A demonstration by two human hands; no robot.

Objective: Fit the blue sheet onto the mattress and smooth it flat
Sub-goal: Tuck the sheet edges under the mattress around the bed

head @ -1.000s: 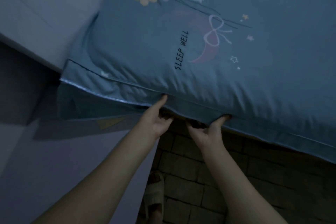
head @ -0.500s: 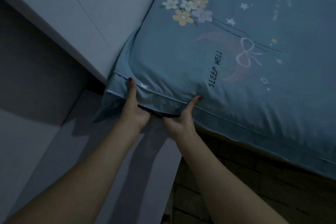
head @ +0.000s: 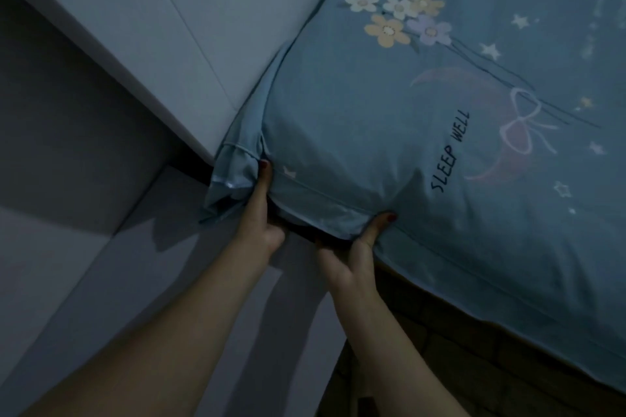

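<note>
Corner-tuck step. Sheet (head: 389, 152) over mattress corner by headboard (head: 189, 30). Left hand (head: 261, 213) pinching bunched hem at corner; right hand (head: 362, 240) gripping hem along near edge. Pull down evenly, hook under corner, avoid slack.

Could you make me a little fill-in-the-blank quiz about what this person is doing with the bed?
1. The words printed on the blue sheet read SLEEP ____.
2. Both the left hand and the right hand grip the sheet's ____.
3. The visible fingernails are painted ____.
4. Printed near the headboard is a bunch of ____.

Missing words: WELL; edge; red; flowers
</note>
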